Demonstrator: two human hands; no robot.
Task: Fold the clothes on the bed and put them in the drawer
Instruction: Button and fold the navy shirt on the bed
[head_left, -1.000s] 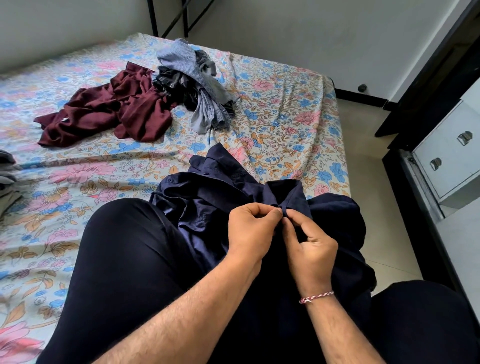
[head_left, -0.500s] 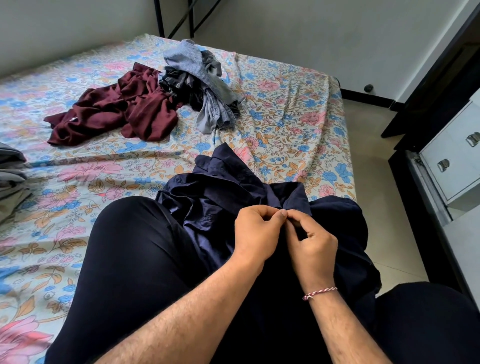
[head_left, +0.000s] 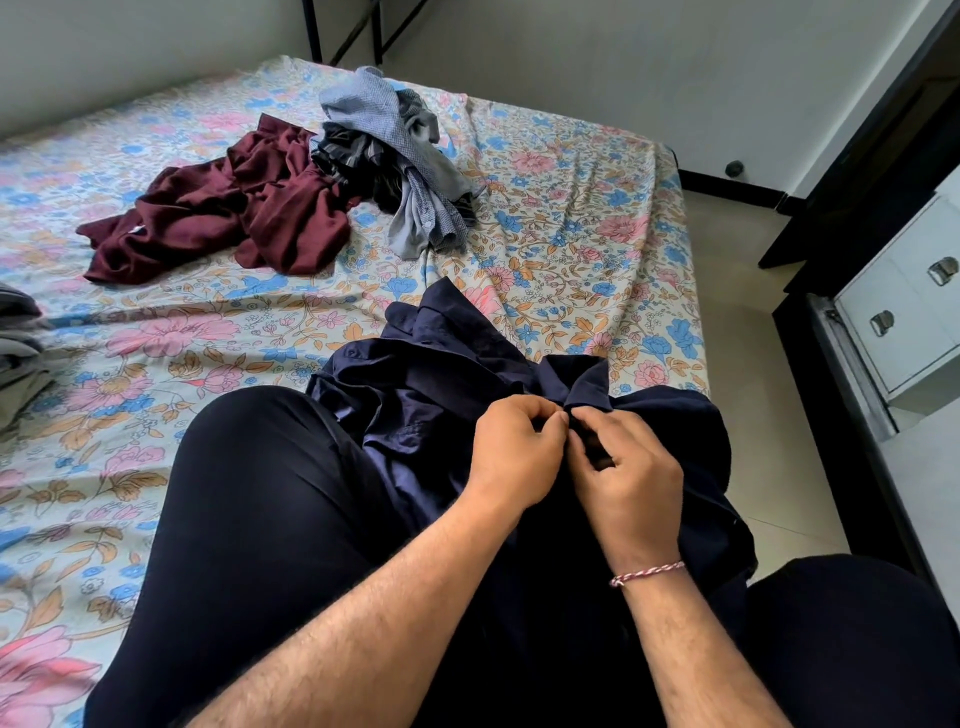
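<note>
Two hands, left hand (head_left: 511, 449) and right hand (head_left: 631, 467), pinch one smooth, rumpled navy shirt (head_left: 436, 384) near its collar.

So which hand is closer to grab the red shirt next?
Probably the left hand. The maroon shirt lies up the bed on the left side, while the right hand sits farther right. Both now pinch the navy shirt, so one must let go first.

Bare forearms, red-and-white thread bracelet (head_left: 648, 573), dark trousers (head_left: 270, 519)
</note>
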